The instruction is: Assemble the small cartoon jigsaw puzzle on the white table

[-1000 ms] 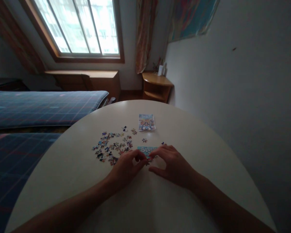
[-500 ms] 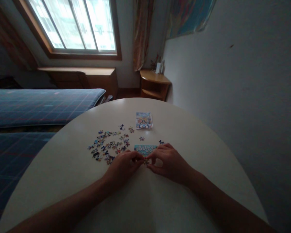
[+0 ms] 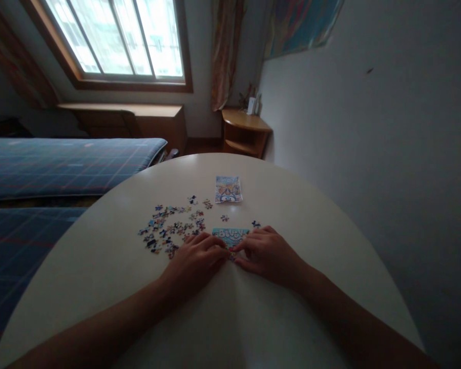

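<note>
Both bare hands meet at the lower edge of the assembled section of a jigsaw, which lies flat on the round, pale bench, light blue with white lettering along its top. The left hand comes in palm down, fingers bent and close together; the right hand curves in opposite, leaving a narrow gap between thumb and index finger. A small puzzle piece shows between the two sets of fingertips; in this dim light I cannot tell whether either grip is pinching it or merely touching it. Loose pieces spread left of the section, a dark piece lies just beyond the right hand, and a printed picture sheet lies farther back.
</note>
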Action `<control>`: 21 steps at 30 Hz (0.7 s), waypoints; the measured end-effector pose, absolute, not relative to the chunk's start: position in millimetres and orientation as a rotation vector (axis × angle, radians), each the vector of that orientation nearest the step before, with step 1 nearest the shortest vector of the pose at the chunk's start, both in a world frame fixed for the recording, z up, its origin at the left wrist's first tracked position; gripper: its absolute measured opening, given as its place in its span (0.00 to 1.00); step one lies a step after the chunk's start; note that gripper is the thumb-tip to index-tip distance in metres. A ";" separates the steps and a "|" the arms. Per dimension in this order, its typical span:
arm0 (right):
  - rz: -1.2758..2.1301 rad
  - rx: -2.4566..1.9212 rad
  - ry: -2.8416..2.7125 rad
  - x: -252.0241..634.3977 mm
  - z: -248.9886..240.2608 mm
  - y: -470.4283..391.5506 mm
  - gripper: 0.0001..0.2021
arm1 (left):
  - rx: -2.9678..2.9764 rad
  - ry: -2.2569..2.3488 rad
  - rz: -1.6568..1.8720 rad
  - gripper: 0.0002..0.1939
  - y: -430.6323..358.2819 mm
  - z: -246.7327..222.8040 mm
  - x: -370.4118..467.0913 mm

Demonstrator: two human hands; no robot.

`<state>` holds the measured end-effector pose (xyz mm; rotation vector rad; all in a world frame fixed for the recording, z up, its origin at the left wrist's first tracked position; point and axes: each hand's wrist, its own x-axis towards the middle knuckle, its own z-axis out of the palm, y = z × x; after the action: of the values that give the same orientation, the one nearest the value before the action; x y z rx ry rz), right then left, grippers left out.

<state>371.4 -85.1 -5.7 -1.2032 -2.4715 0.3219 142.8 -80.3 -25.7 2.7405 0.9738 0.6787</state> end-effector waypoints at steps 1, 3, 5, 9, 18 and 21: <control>0.319 -1.207 -2.473 371.7 -5.9 -85.0 0.06 | 2.753 0.972 0.681 0.06 -80.5 -25.4 142.2; 0.310 -1.212 -2.476 372.0 -6.0 -84.6 0.06 | 2.789 0.963 0.687 0.06 -81.4 -24.7 141.2; 0.304 -1.204 -2.483 371.9 -6.0 -84.3 0.05 | 2.833 0.935 0.663 0.07 -82.4 -23.4 140.9; 0.286 -1.179 -2.492 371.7 -6.4 -83.7 0.04 | 2.894 0.860 0.573 0.07 -83.2 -19.8 141.5; 0.283 -1.166 -2.490 372.4 -7.9 -82.9 0.05 | 2.956 0.828 0.527 0.06 -81.1 -17.3 141.0; 0.233 -1.141 -2.516 372.9 -7.3 -83.0 0.05 | 2.962 0.803 0.511 0.07 -80.9 -16.7 140.6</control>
<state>372.9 -83.0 -7.3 -1.1415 -2.5163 0.2328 140.6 -80.9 -16.7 2.9619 0.8033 0.5113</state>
